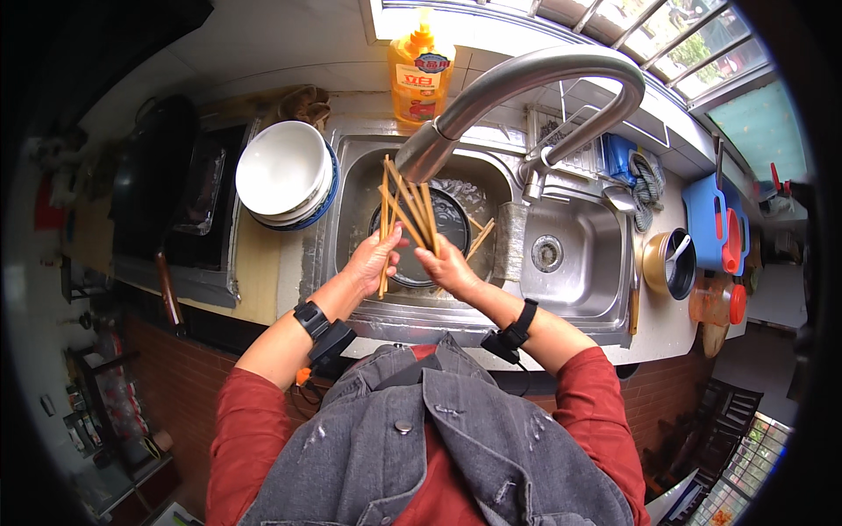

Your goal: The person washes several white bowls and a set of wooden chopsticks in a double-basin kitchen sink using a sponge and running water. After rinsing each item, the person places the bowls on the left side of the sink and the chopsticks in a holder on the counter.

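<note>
Over the left sink basin (pixel 349 188), my left hand (pixel 375 258) is closed around a couple of wooden chopsticks (pixel 383 206) held upright. My right hand (pixel 451 265) grips a fanned bundle of several chopsticks (pixel 424 213), their far ends close to the faucet's spout (pixel 424 154). Below the hands a dark round pan (pixel 452 230) sits in the basin with water in it. More chopsticks (pixel 480 238) lean in the basin beside the pan, right of my right hand.
Stacked white bowls (pixel 281 167) stand left of the sink. An orange pump bottle (pixel 421 79) is behind it. The right basin (pixel 574 263) has a drain; a cloth (pixel 510 241) hangs over the divider. A gold-coloured pot (pixel 656 273) stands at right, a black wok (pixel 158 175) at far left.
</note>
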Demonstrator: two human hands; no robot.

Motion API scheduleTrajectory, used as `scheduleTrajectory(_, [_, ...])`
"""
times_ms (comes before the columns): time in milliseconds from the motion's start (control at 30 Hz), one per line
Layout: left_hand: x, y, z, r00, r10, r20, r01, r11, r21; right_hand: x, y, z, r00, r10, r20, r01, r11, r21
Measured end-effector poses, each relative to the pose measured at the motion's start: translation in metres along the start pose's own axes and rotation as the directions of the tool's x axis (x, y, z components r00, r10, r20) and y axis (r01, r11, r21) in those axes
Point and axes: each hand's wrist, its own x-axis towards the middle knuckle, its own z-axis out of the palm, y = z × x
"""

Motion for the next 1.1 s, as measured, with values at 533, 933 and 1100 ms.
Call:
scheduleTrajectory(533, [0.037,0.01,0.029,0.987,-0.037,0.159,0.069,0.976,-0.206,0.031,0.005,-0.053,0.858,-0.127,0.497,0.149,0.989,-0.005])
scheduleTrajectory(933, [0.041,0.035,-0.002,0.994,-0.099,-0.049,0.104,0.989,0.102,0.121,0.134,-0.101,0.936,0.281,-0.211,-0.351,0.766,-0.538])
scheduleTrajectory(1100, [0.047,0.035,-0.001,0.997,-0.056,-0.046,0.068,0.943,0.326,0.095,0.087,-0.116,0.97,0.169,-0.175,-0.232,0.858,-0.458])
